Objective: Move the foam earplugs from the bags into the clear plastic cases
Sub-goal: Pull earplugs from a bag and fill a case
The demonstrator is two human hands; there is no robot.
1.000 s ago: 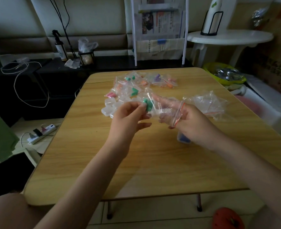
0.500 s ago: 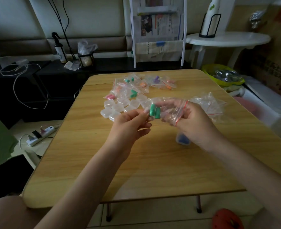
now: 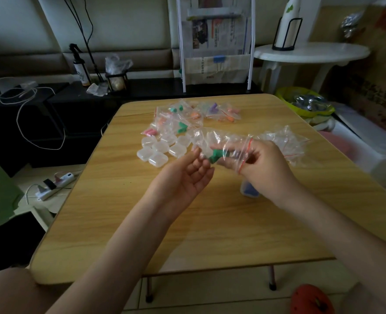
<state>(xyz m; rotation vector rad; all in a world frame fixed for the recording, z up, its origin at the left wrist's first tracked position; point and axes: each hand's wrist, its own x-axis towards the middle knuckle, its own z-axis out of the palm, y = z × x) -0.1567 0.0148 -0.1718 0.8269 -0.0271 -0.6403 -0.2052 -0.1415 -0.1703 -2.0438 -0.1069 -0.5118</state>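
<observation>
Above the wooden table [image 3: 210,211], my right hand [image 3: 264,164] reaches into a clear zip bag [image 3: 212,140] with a red seal and pinches green foam earplugs [image 3: 217,155] there. My left hand [image 3: 187,177] is palm up beside the bag, its fingers relaxed just under the earplugs, gripping nothing. Several empty clear plastic cases [image 3: 162,149] lie in a cluster behind my left hand. More small bags [image 3: 187,118] with green, orange, pink and purple earplugs lie further back. A case holding blue earplugs [image 3: 248,191] sits half hidden under my right wrist.
Crumpled empty bags [image 3: 287,141] lie to the right of my right hand. A white round side table [image 3: 310,53] and a yellow bowl [image 3: 305,103] stand beyond the table's right edge. A power strip [image 3: 56,182] lies on the floor at left.
My left hand let go of the bag end and turned palm up. The right hand drew the green earplugs along the bag toward its mouth, lower than before.
</observation>
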